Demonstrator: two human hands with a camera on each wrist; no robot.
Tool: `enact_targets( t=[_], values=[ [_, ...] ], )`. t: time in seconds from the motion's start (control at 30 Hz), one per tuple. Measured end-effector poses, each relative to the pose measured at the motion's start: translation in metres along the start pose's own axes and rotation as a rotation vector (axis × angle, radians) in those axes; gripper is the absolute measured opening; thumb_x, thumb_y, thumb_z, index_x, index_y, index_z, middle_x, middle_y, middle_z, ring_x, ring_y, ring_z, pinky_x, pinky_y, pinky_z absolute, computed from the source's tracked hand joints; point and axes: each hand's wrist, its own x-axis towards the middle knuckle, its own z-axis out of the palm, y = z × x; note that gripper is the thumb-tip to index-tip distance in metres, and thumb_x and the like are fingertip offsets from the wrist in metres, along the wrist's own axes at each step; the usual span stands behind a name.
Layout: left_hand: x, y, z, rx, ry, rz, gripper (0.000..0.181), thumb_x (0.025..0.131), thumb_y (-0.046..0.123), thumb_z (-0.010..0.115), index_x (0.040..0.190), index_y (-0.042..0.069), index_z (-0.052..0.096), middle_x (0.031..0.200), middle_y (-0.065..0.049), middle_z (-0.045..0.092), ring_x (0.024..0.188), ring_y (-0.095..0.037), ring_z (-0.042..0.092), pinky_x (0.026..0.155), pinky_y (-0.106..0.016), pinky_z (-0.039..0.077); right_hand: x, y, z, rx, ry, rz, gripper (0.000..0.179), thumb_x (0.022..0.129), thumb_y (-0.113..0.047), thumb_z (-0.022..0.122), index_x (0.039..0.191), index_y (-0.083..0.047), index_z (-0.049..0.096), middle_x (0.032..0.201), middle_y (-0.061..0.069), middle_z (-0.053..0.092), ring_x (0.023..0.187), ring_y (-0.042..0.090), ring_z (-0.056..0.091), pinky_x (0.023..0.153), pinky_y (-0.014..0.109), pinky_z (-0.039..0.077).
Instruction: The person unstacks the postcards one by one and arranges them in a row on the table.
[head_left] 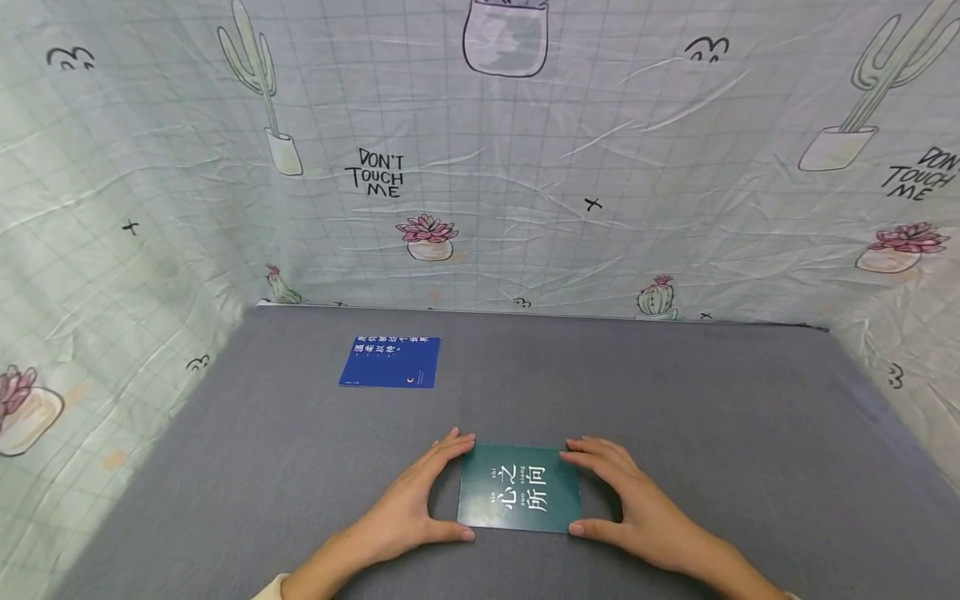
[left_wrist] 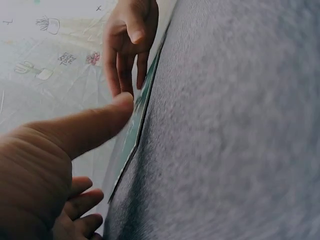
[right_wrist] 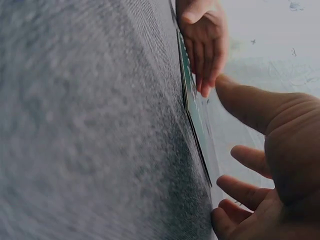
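A teal card [head_left: 517, 487] with white Chinese characters lies flat on the grey table, its writing turned sideways. My left hand [head_left: 412, 500] is spread at its left side, fingertips by the far left corner and thumb by the near left one. At the right side my right hand [head_left: 637, 504] mirrors this, thumb by the near right corner. In the left wrist view, the left thumb [left_wrist: 95, 125] stands over the thin edge of the card [left_wrist: 132, 140]. The right thumb [right_wrist: 250, 102] is likewise raised beside the card in the right wrist view. Neither hand visibly grips it.
A blue card [head_left: 392, 363] with white characters lies farther back, left of centre. Grey cloth covers the table [head_left: 675, 400]. Pale sheets [head_left: 510, 167] printed with cacti and lettering hang behind the table and along both sides.
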Motion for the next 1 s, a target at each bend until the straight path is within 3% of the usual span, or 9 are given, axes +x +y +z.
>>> enact_targets(
  t=[0.13,0.37,0.63,0.87,1.0],
  values=[
    [0.001,-0.002,0.003,0.02,0.012,0.021,0.095,0.063,0.033,0.088,0.144,0.015,0.04,0.153,-0.005,0.032,0.141,-0.035,0.021,0.108,-0.058,0.024,0.0,0.002,0.002,-0.008,-0.002,0.008,0.075,0.075,-0.044,0.078,0.139,-0.02,0.049,0.145,0.002,0.041,0.136,0.024,0.03,0.102,0.042,0.036],
    [0.001,-0.005,0.005,0.059,0.001,0.0,0.096,0.065,0.03,0.088,0.145,0.017,0.038,0.154,-0.008,0.029,0.14,-0.037,0.021,0.107,-0.058,0.025,0.0,0.006,0.005,-0.022,-0.009,0.017,0.077,0.072,-0.047,0.079,0.138,-0.02,0.049,0.146,0.002,0.04,0.135,0.025,0.03,0.102,0.043,0.036],
    [0.0,-0.005,0.005,0.079,0.001,-0.01,0.097,0.067,0.032,0.087,0.148,0.018,0.034,0.155,-0.009,0.027,0.139,-0.039,0.022,0.107,-0.059,0.025,-0.001,0.008,0.009,-0.042,-0.026,0.026,0.077,0.073,-0.05,0.078,0.139,-0.024,0.048,0.147,-0.001,0.037,0.137,0.023,0.026,0.098,0.054,0.038],
    [-0.001,-0.006,0.008,0.11,0.024,-0.003,0.096,0.068,0.036,0.085,0.147,0.016,0.035,0.153,-0.012,0.028,0.138,-0.041,0.026,0.105,-0.06,0.027,-0.002,0.009,0.011,-0.058,-0.021,0.024,0.077,0.073,-0.05,0.077,0.139,-0.024,0.048,0.147,-0.002,0.037,0.136,0.022,0.026,0.098,0.052,0.038],
    [-0.001,-0.007,0.009,0.125,0.036,0.008,0.097,0.067,0.033,0.086,0.147,0.014,0.035,0.153,-0.012,0.029,0.138,-0.038,0.026,0.106,-0.058,0.027,-0.003,0.01,0.012,-0.072,-0.009,0.008,0.077,0.073,-0.051,0.077,0.139,-0.023,0.048,0.146,-0.002,0.038,0.135,0.02,0.027,0.099,0.045,0.038]
  ],
)
